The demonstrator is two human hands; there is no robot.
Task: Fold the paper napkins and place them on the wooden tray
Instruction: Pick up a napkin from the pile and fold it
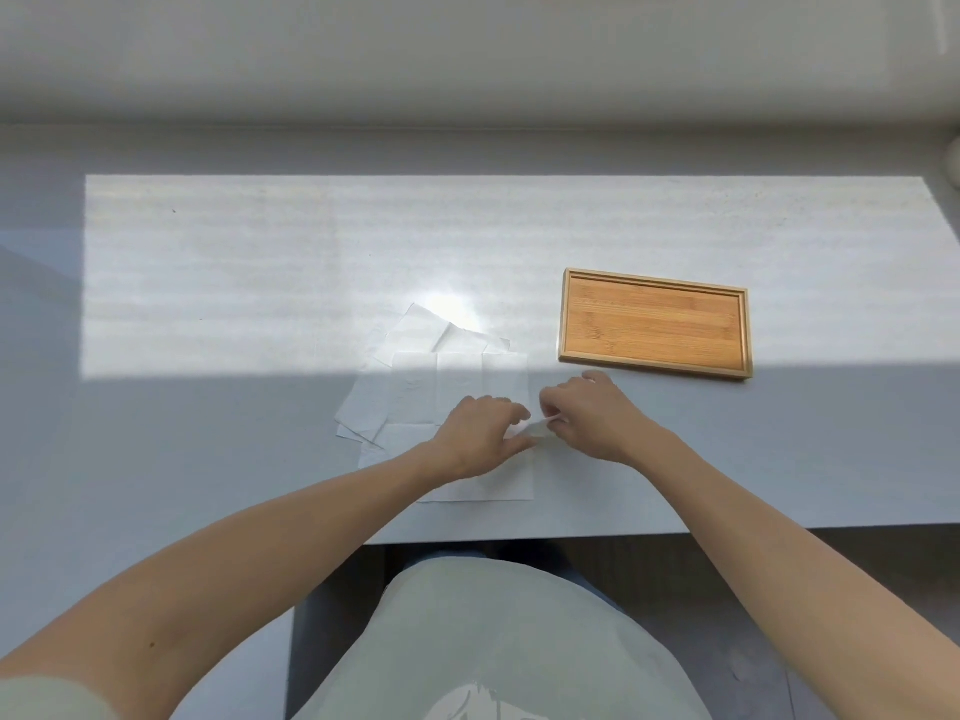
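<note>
Several white paper napkins [415, 392] lie overlapping and unfolded in a loose pile at the middle of the pale table. My left hand [480, 433] rests on the top napkin [488, 483] near its right edge. My right hand [597, 415] is just to the right of it, its fingertips pinching that edge, which is lifted a little off the table. Both hands meet at the same spot. The wooden tray [655, 365] lies flat to the right and a little farther back, with nothing in it.
The table's front edge [571, 535] runs just behind my lap. A bright patch of sunlight [260, 262] covers the middle of the table. A wall rises behind the table's far edge.
</note>
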